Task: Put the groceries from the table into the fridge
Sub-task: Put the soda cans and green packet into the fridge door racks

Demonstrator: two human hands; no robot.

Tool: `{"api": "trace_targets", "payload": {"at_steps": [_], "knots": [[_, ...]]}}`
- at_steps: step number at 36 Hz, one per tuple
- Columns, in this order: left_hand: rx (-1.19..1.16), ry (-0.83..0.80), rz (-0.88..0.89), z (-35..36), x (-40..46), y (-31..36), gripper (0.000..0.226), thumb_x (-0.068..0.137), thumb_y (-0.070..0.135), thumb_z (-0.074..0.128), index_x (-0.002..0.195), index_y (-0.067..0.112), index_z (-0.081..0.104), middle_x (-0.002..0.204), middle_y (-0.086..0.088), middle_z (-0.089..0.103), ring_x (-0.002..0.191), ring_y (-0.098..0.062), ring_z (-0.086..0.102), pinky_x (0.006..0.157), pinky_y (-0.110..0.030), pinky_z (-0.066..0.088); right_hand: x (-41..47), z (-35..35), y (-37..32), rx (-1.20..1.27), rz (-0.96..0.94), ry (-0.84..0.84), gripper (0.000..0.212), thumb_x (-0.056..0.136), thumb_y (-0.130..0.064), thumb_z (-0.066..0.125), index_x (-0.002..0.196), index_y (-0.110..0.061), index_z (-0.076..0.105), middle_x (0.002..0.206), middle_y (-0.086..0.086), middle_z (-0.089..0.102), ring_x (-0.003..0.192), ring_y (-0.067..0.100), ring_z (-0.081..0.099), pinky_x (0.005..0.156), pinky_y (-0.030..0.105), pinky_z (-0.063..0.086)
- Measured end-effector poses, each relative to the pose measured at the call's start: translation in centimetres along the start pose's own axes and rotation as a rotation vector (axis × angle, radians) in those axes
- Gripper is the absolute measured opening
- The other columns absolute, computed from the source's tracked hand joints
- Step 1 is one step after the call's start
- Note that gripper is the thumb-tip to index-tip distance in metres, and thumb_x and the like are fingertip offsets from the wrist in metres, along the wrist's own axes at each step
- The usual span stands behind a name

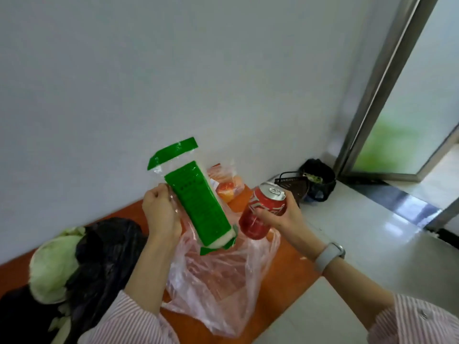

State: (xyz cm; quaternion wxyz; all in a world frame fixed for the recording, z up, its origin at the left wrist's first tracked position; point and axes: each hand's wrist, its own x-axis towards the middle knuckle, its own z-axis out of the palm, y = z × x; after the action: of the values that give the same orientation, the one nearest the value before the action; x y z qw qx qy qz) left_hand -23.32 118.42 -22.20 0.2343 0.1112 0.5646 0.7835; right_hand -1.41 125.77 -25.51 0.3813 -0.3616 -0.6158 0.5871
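The left hand [161, 212] is closed on a green packet [198, 207], holding it tilted above a thin pink plastic bag [218, 276] lying on the orange surface [280, 276]; the right hand [280, 214] grips a red soda can [263, 209] just beside the packet; a cabbage [53, 264] sits partly inside a black bag [109, 256] at left; a bag of orange items [227, 187] rests by the wall.

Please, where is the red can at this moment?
In the head view the red can is right of centre, held in the right hand above the clear plastic bag, beside the green packet in the left hand.
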Motion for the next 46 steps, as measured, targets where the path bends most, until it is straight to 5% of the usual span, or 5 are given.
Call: {"api": "trace_targets", "payload": {"at_steps": [15, 20, 32, 39, 46], "knots": [[0.101, -0.74, -0.575, 10.2, -31.6, -10.9, 0.017, 0.099, 0.014, 0.039, 0.092, 0.006, 0.052, 0.081, -0.01, 0.058, 0.069, -0.02, 0.057, 0.063, -0.035, 0.046, -29.0, -19.5, -2.0, -0.096, 0.246, 0.312, 0.069, 0.054, -0.047, 0.075, 0.114, -0.027, 0.047, 0.105, 0.005, 0.063, 0.092, 0.021, 0.066, 0.08, 0.032, 0.055], [0.227, -0.983, -0.609, 13.8, -42.3, -12.3, 0.01, 0.099, 0.015, 0.04, 0.091, 0.01, 0.044, 0.095, -0.012, 0.059, 0.08, -0.023, 0.059, 0.064, -0.036, 0.048, -36.8, -24.4, -2.5, -0.032, 0.212, 0.615, 0.038, 0.076, -0.022, 0.074, 0.104, -0.028, 0.049, 0.096, 0.001, 0.064, 0.08, 0.011, 0.067, 0.064, 0.018, 0.053], [0.291, -1.653, -0.372, 21.1, -61.7, -15.5, 0.021, 0.097, 0.032, 0.042, 0.104, 0.014, 0.049, 0.1, -0.007, 0.064, 0.081, -0.01, 0.066, 0.062, -0.022, 0.052, -49.5, -35.7, -2.6, 0.094, 0.118, 1.217, 0.057, 0.064, -0.037, 0.081, 0.11, -0.017, 0.053, 0.099, 0.009, 0.068, 0.084, 0.022, 0.069, 0.072, 0.034, 0.057], [0.127, -1.922, -0.451, 29.0, -69.6, -17.0, 0.027, 0.091, 0.02, 0.054, 0.117, 0.016, 0.049, 0.111, -0.003, 0.066, 0.095, -0.014, 0.067, 0.07, -0.024, 0.056, -52.2, -45.4, -4.7, 0.112, 0.035, 1.338, 0.059, 0.055, -0.046, 0.074, 0.105, -0.02, 0.056, 0.091, 0.004, 0.072, 0.083, 0.023, 0.07, 0.07, 0.033, 0.055], [0.161, -2.071, -0.197, 38.2, -77.4, -17.3, 0.015, 0.093, 0.028, 0.051, 0.101, 0.021, 0.061, 0.097, -0.001, 0.07, 0.082, -0.013, 0.069, 0.069, -0.028, 0.057, -53.7, -54.5, -8.3, 0.029, 0.01, 1.369, 0.042, 0.071, -0.035, 0.073, 0.105, -0.023, 0.052, 0.093, 0.002, 0.069, 0.079, 0.017, 0.07, 0.067, 0.027, 0.056]]}}
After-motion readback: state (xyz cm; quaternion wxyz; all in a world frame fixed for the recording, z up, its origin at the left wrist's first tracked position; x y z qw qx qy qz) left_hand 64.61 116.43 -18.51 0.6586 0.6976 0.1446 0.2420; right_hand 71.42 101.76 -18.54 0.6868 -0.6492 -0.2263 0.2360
